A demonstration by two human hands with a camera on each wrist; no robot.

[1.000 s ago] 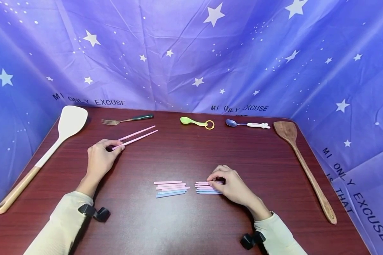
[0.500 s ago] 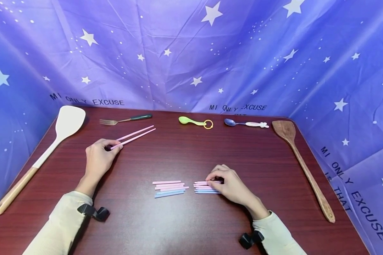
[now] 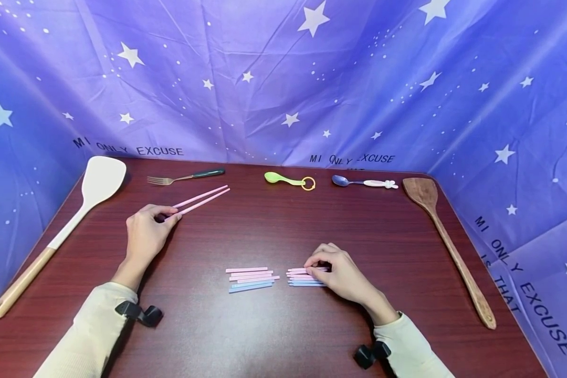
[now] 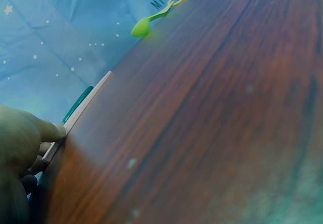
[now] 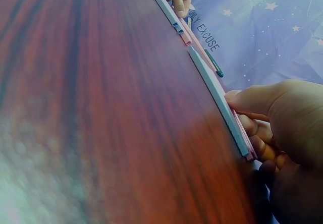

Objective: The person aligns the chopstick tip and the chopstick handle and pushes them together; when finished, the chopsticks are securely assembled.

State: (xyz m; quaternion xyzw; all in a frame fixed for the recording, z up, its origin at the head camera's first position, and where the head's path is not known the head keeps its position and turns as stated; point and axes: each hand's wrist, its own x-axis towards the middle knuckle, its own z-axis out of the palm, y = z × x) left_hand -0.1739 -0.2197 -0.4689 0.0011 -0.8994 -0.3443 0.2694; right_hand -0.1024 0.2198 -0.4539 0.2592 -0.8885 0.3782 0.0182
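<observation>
At the left, my left hand pinches the near ends of two pink chopsticks between thumb and fingers; their free ends point to the back right. In the left wrist view one chopstick leaves the fingertips. My right hand, fingers curled, pinches a pink stick in a row of short pink and blue sticks, hiding their right ends. The right wrist view shows its thumb on a pink stick behind a blue stick. A similar group of pink and blue sticks lies left of it.
Along the back lie a fork with a green handle, a green spoon with a yellow ring and a purple-white spoon. A white spatula lies left, a wooden spatula right. Starry cloth surrounds the table.
The free ends of the two chopsticks in my left hand have drawn slightly closer together. My right hand stays at the same sticks. The head view has shifted a little.
</observation>
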